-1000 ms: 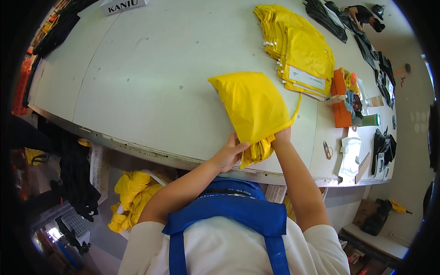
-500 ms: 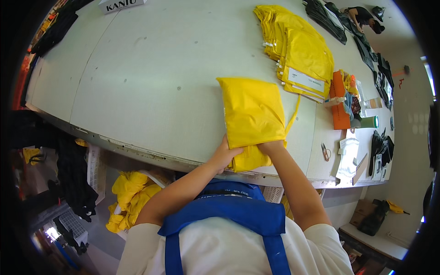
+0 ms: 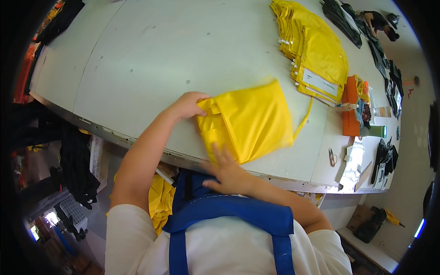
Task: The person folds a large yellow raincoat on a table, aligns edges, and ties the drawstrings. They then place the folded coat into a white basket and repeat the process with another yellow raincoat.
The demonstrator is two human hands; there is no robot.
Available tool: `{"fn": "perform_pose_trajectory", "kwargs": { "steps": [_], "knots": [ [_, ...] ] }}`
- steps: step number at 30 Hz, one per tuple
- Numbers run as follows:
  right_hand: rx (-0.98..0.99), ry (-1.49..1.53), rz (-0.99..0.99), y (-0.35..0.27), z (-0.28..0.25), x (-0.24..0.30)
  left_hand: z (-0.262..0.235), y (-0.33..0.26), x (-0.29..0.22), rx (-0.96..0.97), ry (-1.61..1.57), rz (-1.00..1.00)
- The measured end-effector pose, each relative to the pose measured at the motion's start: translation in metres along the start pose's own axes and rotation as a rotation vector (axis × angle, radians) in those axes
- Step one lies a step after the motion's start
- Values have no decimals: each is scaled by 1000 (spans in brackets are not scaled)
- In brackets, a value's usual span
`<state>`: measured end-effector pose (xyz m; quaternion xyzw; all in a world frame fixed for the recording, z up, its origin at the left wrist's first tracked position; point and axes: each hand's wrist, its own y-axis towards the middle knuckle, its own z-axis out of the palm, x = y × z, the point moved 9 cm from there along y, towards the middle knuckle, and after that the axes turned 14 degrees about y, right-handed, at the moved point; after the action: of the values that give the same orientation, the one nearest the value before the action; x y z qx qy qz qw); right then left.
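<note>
A puffy yellow fabric pouch (image 3: 256, 121) lies at a slant on the table near its front edge. Its folded open end faces left, and a thin yellow strap (image 3: 303, 123) sticks out on the right. My left hand (image 3: 189, 105) grips the pouch's far left corner, thumb on top. At the near left corner is my right hand (image 3: 229, 175), its fingers spread and somewhat blurred; the fingertips reach the pouch's near edge without closing on it.
Beyond the pouch, to the right, lies a fanned stack of yellow pouches (image 3: 321, 59) with white labels. Farther right are an orange box (image 3: 350, 107) of odds and ends, a green cup (image 3: 377, 131) and scissors (image 3: 332, 157). Yellow fabric (image 3: 161, 201) is heaped below the table edge.
The pouch has turned, so its open end now points left instead of toward me. My left hand moved up to its far corner. My right hand came out and shifted left and nearer.
</note>
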<state>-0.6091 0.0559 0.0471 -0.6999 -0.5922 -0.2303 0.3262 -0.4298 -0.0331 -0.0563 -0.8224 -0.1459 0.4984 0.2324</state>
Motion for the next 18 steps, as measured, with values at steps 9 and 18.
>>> {"fn": "perform_pose_trajectory", "kwargs": {
  "steps": [9,18],
  "knots": [
    [-521,280,380,31,-118,-172,57,-39,-35,-354,56,-218],
    [-227,886,623,21,-108,-159,94,-44,-35,-299,-39,-160]
  ]
}}
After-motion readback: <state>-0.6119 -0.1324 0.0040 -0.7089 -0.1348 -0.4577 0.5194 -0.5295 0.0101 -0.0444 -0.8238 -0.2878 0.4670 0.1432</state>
